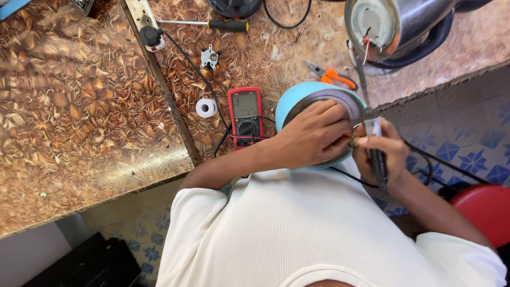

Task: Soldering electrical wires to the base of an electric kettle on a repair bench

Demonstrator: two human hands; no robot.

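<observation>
Left hand (313, 135) pressed flat on upturned light-blue kettle base (291, 103), grip loose, holding nothing. Right hand (380, 151) at 3 o'clock, grip closed around soldering iron (376, 154). Red multimeter (245, 117) on table (79, 106) at 9 o'clock.

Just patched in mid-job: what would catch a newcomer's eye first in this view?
At centre, the left hand presses into the open base of a light blue round kettle body, while the right hand grips a black corded soldering iron beside it. Left of them a red digital multimeter lies on the brown patterned worktop; a shiny steel kettle lies on its side at top right.
</observation>
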